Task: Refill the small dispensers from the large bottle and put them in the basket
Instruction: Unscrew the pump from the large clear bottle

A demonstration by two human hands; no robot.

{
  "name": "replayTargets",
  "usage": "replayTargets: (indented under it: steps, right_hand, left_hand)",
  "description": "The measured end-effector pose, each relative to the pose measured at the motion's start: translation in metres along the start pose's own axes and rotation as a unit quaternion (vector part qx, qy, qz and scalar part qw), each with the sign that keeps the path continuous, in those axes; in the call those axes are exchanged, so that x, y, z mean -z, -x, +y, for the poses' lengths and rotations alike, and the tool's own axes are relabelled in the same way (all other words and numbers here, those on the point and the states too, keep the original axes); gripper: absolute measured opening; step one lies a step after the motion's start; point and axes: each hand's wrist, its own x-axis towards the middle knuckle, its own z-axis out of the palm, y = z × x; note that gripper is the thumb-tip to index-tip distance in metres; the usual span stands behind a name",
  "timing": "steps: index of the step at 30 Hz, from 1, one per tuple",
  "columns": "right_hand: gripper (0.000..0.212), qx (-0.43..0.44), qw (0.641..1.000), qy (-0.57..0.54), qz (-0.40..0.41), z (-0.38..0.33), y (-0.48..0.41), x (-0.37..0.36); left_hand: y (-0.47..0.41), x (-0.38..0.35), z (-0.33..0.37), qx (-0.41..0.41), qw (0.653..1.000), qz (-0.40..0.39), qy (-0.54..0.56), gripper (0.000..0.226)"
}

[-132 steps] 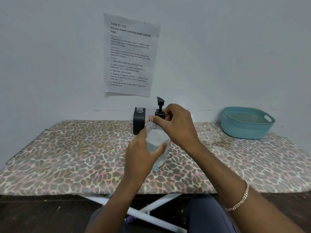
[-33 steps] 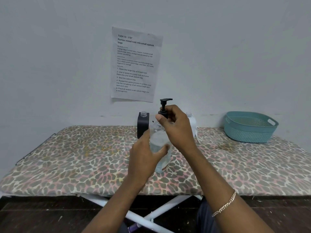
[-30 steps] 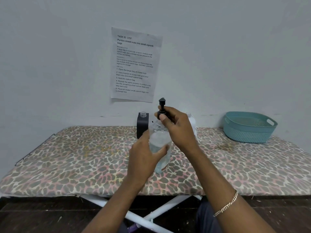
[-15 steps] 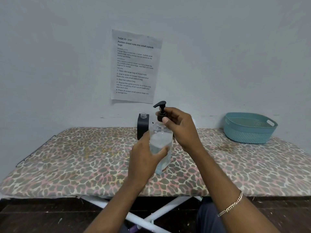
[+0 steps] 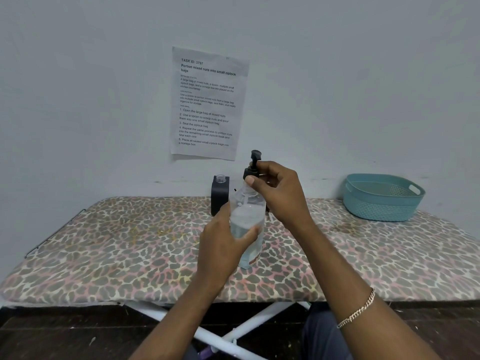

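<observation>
A large clear bottle (image 5: 248, 224) with clear liquid stands on the leopard-print table (image 5: 117, 245) at the centre. My left hand (image 5: 220, 248) grips its body from the left. My right hand (image 5: 276, 193) pinches the collar of its black pump head (image 5: 253, 165), which sits a little above the bottle's neck with the dip tube showing inside the neck. Behind the bottle stands a small black dispenser (image 5: 219, 194) with an open, capless neck. A teal basket (image 5: 381, 197) sits at the back right. My right hand hides whatever stands behind it.
A printed sheet (image 5: 207, 103) is taped to the wall above the table. The wall runs right along the table's far edge. White crossed legs (image 5: 233, 336) show under the front edge, above a dark floor.
My right hand has kept turning the pump head: its nozzle swung round from pointing left to pointing at me, and the head sits higher off the neck. My left hand has held the bottle still.
</observation>
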Motion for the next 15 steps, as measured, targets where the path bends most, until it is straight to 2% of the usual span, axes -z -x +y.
replayTargets:
  steps: [9, 15]
  right_hand:
    - [0.038, 0.024, 1.000, 0.003, 0.007, -0.025, -0.016, 0.011]
    - [0.037, 0.063, 0.998, 0.017, 0.016, -0.061, -0.026, 0.025]
  left_hand:
    - [-0.004, 0.005, 0.005, 0.010, 1.000, -0.026, 0.006, 0.070]
    - [-0.017, 0.010, 0.017, 0.042, 0.999, -0.029, 0.011, 0.117]
